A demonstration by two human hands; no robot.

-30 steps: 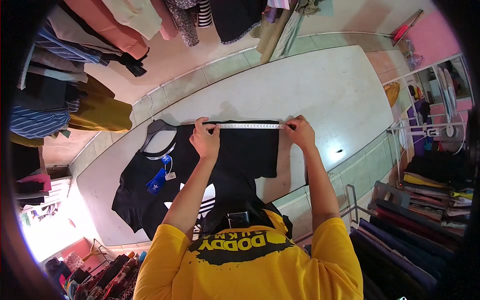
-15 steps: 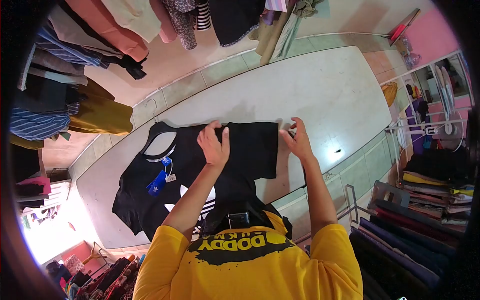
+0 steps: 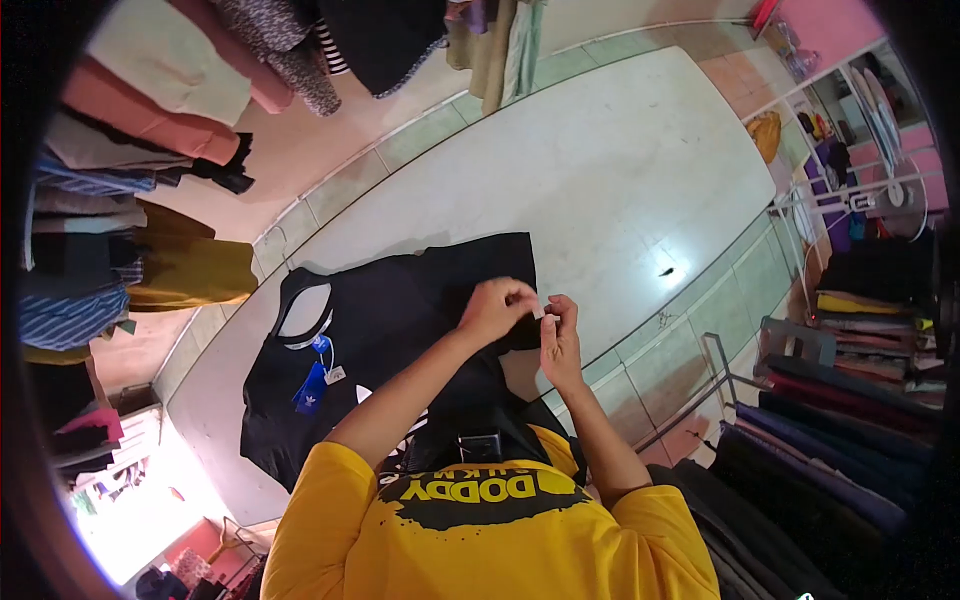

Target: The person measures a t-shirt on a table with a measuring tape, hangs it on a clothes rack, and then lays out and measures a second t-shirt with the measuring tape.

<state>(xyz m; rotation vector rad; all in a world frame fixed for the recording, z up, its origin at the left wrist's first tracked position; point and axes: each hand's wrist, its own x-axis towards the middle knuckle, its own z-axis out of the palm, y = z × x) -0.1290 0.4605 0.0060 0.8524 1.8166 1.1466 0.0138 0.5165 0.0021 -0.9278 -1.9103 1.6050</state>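
Observation:
A black T-shirt (image 3: 380, 290) lies spread on the white table, with a hanger in its collar and the hanger hook (image 3: 275, 238) beyond it. A blue hang tag (image 3: 311, 388) and a small white tag (image 3: 334, 375) rest on its chest. Part of a white print shows beside my left forearm. My left hand (image 3: 497, 308) is above the sleeve, thumb and fingers drawn together. Just right of it, my right hand (image 3: 561, 345) is raised with its fingers bent towards the thumb. Something small and pale shows between the fingertips, too small to name.
The white table (image 3: 610, 170) stretches to the far right, with a small dark mark on it. Clothes (image 3: 180, 90) hang along the upper left. Folded garments (image 3: 865, 300) and a metal rack (image 3: 715, 365) stand at the right. Daylight enters at the lower left.
My left hand has moved right, from the shirt's shoulder to the sleeve. My right hand has come down and left, bringing both hands close together with fingers closed. The view has shifted slightly.

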